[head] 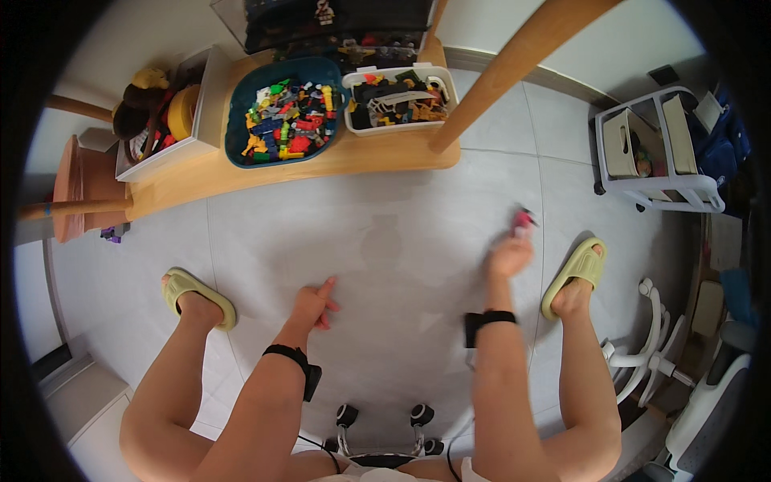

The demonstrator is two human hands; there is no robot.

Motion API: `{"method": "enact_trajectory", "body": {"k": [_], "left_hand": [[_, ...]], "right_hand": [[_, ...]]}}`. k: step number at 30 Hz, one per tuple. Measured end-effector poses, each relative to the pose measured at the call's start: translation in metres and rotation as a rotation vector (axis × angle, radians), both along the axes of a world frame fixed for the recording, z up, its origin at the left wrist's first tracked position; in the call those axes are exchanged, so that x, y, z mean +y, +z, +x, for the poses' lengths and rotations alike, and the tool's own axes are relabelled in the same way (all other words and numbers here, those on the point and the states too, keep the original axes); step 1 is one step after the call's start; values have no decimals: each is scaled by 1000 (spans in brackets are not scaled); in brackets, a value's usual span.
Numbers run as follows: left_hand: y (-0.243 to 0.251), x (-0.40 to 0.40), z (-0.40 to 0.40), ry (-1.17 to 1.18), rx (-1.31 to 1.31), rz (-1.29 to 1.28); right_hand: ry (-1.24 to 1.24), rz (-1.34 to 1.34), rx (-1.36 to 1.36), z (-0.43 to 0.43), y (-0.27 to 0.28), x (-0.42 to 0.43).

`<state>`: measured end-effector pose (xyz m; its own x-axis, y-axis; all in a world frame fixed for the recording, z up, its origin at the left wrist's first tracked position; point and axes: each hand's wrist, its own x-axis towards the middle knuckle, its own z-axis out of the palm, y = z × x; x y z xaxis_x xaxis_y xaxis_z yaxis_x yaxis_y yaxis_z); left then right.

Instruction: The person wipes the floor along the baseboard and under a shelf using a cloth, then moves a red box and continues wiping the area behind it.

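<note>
My right hand [512, 256] grips a small pink toy figure [523, 222] with a dark part at its top, blurred, above the grey tiled floor [385, 301] near my right foot. My left hand [315, 305] hangs over the floor to the left with thumb and fingers apart and nothing in it. Ahead, on a wooden shelf [385, 158], stand a dark teal tub [232, 141] of mixed colourful toy bricks and a white bin [400, 129] of mostly black and tan pieces.
A white box [181, 158] with toys and a clear display case [232, 24] also stand on the shelf. A wooden post [512, 63] slants up at its right end. A grey wheeled cart [680, 181] is at the right, above a white chair base [650, 355]. Green slippers [572, 271] are on my feet.
</note>
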<state>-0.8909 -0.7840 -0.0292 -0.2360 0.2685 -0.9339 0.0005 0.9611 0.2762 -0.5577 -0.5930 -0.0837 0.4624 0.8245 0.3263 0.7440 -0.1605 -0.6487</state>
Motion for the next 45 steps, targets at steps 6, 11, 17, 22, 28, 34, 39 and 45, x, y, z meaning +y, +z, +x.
{"method": "enact_trajectory", "body": {"k": [6, 11, 17, 22, 28, 34, 39, 45], "left_hand": [[-5, -1, 8, 6, 8, -12], [1, 6, 15, -30, 18, -15], [-5, -3, 3, 7, 54, -33], [-6, 1, 8, 3, 65, -53], [-4, 3, 15, -11, 43, -46], [-3, -2, 5, -19, 45, -43], [-4, 2, 8, -8, 27, -51], [-2, -2, 4, -8, -1, -22]], "right_hand": [[864, -142, 155, -202, 9, -76], [569, -186, 998, -170, -23, -53], [117, -144, 406, 22, 19, 37], [24, -208, 146, 114, -10, 97], [359, -38, 20, 31, -25, 106], [814, 14, 163, -149, 10, -8], [974, -226, 511, -222, 25, -65], [524, -136, 598, -113, 14, -15]]}}
